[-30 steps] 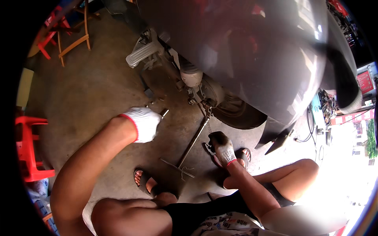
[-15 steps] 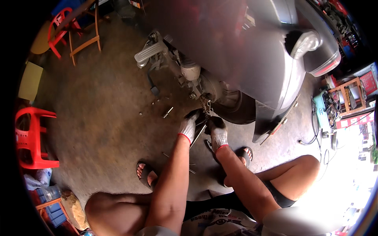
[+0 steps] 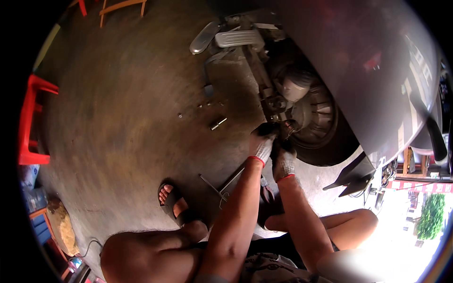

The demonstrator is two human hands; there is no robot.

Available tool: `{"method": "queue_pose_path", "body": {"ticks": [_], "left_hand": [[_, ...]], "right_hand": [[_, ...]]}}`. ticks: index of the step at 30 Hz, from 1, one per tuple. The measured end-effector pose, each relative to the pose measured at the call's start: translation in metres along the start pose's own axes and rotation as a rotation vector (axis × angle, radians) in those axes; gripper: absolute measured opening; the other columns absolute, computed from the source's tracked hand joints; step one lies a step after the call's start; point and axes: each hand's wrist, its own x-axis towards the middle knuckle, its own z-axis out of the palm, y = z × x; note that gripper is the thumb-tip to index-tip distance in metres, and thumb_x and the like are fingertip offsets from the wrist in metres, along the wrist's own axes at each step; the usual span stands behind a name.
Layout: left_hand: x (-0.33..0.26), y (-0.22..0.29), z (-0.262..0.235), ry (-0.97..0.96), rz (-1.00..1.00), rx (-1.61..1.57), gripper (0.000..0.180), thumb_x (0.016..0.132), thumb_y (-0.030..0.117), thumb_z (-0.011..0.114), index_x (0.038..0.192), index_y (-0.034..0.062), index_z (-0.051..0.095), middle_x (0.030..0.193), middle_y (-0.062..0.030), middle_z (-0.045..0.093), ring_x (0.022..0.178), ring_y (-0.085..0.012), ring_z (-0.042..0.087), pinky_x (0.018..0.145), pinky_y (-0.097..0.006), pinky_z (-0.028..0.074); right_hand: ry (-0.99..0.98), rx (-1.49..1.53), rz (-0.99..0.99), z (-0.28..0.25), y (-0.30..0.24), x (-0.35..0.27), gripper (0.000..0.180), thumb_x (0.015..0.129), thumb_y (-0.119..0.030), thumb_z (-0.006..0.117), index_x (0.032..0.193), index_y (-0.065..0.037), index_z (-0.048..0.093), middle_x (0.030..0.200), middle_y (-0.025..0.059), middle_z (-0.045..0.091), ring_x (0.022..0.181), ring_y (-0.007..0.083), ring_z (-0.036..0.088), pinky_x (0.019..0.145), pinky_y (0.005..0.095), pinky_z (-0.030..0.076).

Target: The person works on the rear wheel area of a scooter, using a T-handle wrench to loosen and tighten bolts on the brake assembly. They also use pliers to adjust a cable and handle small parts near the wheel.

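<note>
A dark scooter (image 3: 358,61) stands at the upper right, with its wheel (image 3: 322,111) and greasy underside facing me. Both my hands wear whitish knitted gloves with red cuffs and blackened fingers. My left hand (image 3: 263,141) is closed at the metal parts beside the wheel hub. Right next to it, slightly lower, my right hand (image 3: 285,159) is curled closed at the same spot. The dark fingertips hide whatever they grip. Just above them a small rusty-looking metal part (image 3: 289,126) shows by the hub.
On the floor lie a silver socket (image 3: 218,123), several small loose fasteners (image 3: 200,105), a thin T-shaped tool (image 3: 213,185) and pliers (image 3: 267,192) beneath my arms. Metal footrests (image 3: 238,38) jut out above. A red plastic chair (image 3: 29,122) stands at left; a mudguard (image 3: 351,175) hangs at right.
My view has shifted closer to the scooter, so wheel and footrests look larger. Both hands have come up against the parts by the hub. The long rod near them now shows behind my left forearm.
</note>
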Motion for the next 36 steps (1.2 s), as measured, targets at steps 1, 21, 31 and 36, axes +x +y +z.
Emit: {"method": "queue_pose_path", "body": {"ticks": [1, 21, 31, 36], "left_hand": [[0.007, -0.006, -0.001, 0.011, 0.015, -0.078, 0.023, 0.084, 0.012, 0.067, 0.103, -0.0008, 0.07, 0.097, -0.0122, 0.073, 0.089, -0.0192, 0.068, 0.082, -0.032, 0.052], [0.021, -0.005, -0.011, -0.006, 0.272, 0.417, 0.022, 0.085, 0.023, 0.062, 0.095, 0.0047, 0.07, 0.088, -0.0153, 0.071, 0.079, -0.0292, 0.069, 0.072, -0.038, 0.052], [0.032, -0.001, -0.008, 0.001, -0.042, 0.686, 0.033, 0.083, 0.036, 0.065, 0.097, 0.0067, 0.071, 0.097, -0.0212, 0.068, 0.096, -0.0399, 0.064, 0.082, -0.044, 0.052], [0.029, 0.036, -0.011, -0.114, -0.052, 0.815, 0.032, 0.083, 0.036, 0.064, 0.092, 0.0068, 0.072, 0.09, -0.0216, 0.069, 0.09, -0.039, 0.066, 0.079, -0.045, 0.053]], "right_hand": [[-0.025, 0.029, -0.017, 0.003, 0.001, 0.001, 0.038, 0.091, -0.009, 0.063, 0.128, -0.003, 0.056, 0.101, 0.0026, 0.065, 0.079, 0.0123, 0.061, 0.067, 0.0277, 0.05], [-0.197, -0.708, -0.087, -0.038, 0.028, 0.001, 0.021, 0.091, -0.016, 0.057, 0.107, -0.005, 0.064, 0.087, 0.0074, 0.067, 0.069, 0.0172, 0.061, 0.061, 0.0314, 0.048], [-0.392, -1.143, -0.582, 0.054, 0.108, 0.032, 0.035, 0.087, -0.017, 0.063, 0.122, -0.014, 0.059, 0.119, 0.0124, 0.061, 0.113, 0.0284, 0.055, 0.093, 0.04, 0.045], [-0.287, -1.12, -0.798, 0.115, 0.095, 0.072, 0.035, 0.087, -0.016, 0.061, 0.122, -0.017, 0.062, 0.125, 0.0143, 0.057, 0.118, 0.0363, 0.051, 0.099, 0.0437, 0.043]]}}
